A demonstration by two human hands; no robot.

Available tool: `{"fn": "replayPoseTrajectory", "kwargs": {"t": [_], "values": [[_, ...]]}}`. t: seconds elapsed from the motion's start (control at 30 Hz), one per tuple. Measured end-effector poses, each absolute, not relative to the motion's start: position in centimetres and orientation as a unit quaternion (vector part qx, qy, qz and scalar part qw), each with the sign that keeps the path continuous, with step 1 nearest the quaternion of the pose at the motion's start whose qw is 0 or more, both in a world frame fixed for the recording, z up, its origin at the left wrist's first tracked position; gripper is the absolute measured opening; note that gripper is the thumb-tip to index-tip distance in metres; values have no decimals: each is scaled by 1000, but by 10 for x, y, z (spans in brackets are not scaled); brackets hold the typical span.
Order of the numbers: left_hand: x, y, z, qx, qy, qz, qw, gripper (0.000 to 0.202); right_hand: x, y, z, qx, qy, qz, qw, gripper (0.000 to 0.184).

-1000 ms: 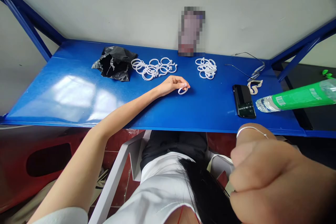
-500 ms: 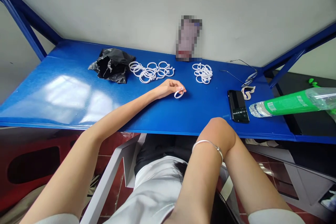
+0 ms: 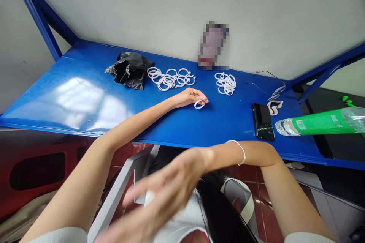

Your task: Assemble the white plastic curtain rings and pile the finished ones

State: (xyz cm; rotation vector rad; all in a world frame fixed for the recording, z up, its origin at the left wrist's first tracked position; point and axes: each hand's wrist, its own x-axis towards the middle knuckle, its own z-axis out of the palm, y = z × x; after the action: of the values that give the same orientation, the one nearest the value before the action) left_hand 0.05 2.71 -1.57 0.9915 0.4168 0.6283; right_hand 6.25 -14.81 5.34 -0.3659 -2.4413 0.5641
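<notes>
We're pinching a white ring (image 3: pixel 199 103) in our left hand (image 3: pixel 188 97), resting in the middle of the table (image 3: pixel 71 95), in front of the ring piles (image 3: pixel 171 78). Our right hand (image 3: pixel 162 193) is hovering open and empty off the front edge. With only fingertips gripping, the ring is likely risking a slip.

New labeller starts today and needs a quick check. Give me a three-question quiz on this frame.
1. True or false: the left hand pinches a white ring on the blue table.
2. Which lies nearest the black phone? A) white ring B) green bottle C) left hand
3. How many separate ring piles lie beyond the left hand?
Key: 1 true; 2 B; 3 two.
</notes>
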Motion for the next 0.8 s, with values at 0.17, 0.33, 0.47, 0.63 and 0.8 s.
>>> {"fn": "replayPoseTrajectory", "kwargs": {"t": [0.17, 0.33, 0.47, 0.63, 0.8], "values": [[-1, 28, -19, 440, 209, 311, 816, 20, 98, -58, 34, -186, -902, 115, 373, 31], [0, 30, -20, 367, 201, 355, 836, 27, 145, -15, 11, -434, -729, 158, 505, 22], [0, 32, -18, 357, 182, 340, 851, 31, 161, -1, -2, -500, -632, 288, 517, 17], [0, 33, -17, 364, 151, 331, 857, 30, 161, 4, -13, -462, -515, 557, 459, 23], [-1, 33, -16, 336, 162, 323, 870, 26, 162, 1, -9, -399, -466, 658, 436, 32]]}}
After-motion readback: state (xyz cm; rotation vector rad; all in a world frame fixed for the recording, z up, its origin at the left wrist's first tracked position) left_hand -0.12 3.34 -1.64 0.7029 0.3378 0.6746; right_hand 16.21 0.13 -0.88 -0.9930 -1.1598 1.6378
